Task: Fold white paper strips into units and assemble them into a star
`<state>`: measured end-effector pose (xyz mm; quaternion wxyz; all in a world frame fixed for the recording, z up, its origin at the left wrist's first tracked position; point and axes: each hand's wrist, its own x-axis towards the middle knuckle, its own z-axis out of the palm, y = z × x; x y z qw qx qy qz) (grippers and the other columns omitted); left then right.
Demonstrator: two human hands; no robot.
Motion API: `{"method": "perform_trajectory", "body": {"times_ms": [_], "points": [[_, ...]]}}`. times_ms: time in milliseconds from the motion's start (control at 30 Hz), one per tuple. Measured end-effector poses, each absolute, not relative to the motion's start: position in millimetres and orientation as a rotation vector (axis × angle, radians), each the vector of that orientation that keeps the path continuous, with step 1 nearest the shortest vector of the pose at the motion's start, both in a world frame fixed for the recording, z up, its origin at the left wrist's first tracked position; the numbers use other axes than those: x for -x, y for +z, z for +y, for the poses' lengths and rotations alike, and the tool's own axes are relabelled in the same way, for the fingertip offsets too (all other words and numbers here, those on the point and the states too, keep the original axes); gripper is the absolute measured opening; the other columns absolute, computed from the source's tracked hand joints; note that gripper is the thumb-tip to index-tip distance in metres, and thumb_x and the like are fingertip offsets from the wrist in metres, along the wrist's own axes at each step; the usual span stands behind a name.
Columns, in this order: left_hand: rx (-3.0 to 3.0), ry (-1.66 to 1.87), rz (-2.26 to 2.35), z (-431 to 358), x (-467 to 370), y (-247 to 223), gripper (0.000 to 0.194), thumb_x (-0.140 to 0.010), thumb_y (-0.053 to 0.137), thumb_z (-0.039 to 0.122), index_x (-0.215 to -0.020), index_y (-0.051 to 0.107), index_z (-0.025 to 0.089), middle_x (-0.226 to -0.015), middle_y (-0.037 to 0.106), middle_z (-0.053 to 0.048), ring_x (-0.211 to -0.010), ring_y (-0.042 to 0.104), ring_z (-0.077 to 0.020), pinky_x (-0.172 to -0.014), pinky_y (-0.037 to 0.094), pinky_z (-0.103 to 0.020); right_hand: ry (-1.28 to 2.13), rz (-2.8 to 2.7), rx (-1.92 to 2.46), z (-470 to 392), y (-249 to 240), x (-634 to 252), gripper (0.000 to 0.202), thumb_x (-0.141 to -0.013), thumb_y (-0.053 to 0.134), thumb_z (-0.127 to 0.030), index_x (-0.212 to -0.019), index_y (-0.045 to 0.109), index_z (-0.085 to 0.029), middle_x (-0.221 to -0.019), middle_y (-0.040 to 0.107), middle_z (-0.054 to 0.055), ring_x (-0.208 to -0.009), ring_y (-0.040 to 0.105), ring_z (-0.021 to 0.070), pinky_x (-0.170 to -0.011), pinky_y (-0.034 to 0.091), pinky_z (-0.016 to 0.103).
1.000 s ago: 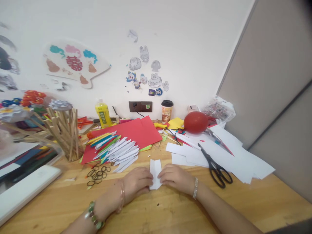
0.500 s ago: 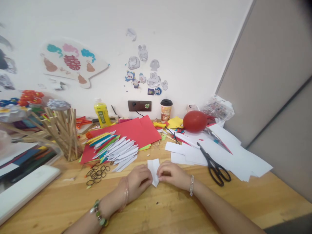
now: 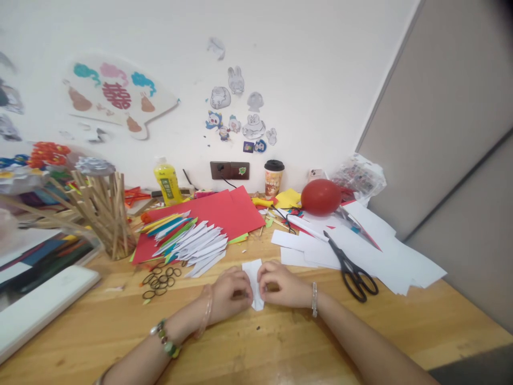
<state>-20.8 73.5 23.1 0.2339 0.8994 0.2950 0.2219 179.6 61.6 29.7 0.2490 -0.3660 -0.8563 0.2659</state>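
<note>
Head view: small white paper piece (image 3: 252,271) lies on the wooden table (image 3: 280,347), directly between the hands, long axis pointing away from the person. Left hand (image 3: 231,290): fingers curled, thumb and fingertips drawn together on the left edge, seemingly pinching it. Right hand (image 3: 284,284): thumb and forefinger bent to a loop, tips closed on the right edge opposite. Finer finger contact too small to read.

Handling, my judgement: near weightless, thin, bends readily, stiffer along any crease; dry, liable to skid on smooth wood; tears or crumples if tugged. Best hold: light pinch at both long edges, near end, leaving the middle flat. Folded white strips (image 3: 200,246) fanned beyond the left hand; black scissors (image 3: 352,272) well right, on loose white sheets (image 3: 385,262).
</note>
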Motion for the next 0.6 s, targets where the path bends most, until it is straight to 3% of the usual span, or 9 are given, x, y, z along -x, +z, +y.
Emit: {"method": "perform_trajectory", "body": {"times_ms": [300,600], "points": [[-2.437,0.719,1.066,66,9,21,0.011,-0.066,0.057,0.015,-0.055,0.057,0.018,-0.060,0.061,0.001,-0.064,0.051,-0.0135,-0.065,0.038,-0.025,0.589,-2.228,1.108,57,23,-171,0.012,-0.067,0.066,-0.012,-0.063,0.055,-0.018,-0.080,0.053,-0.001,-0.083,0.047,0.0150,-0.076,0.036,0.027],[-2.456,0.739,1.211,61,7,11,0.008,-0.068,0.056,0.019,-0.060,0.056,0.019,-0.064,0.057,0.000,-0.067,0.049,-0.0150,-0.063,0.036,-0.026,0.512,-2.287,1.146,52,24,-171,0.011,-0.071,0.065,-0.015,-0.070,0.054,-0.019,-0.083,0.050,0.000,-0.085,0.044,0.0153,-0.077,0.035,0.028]]}}
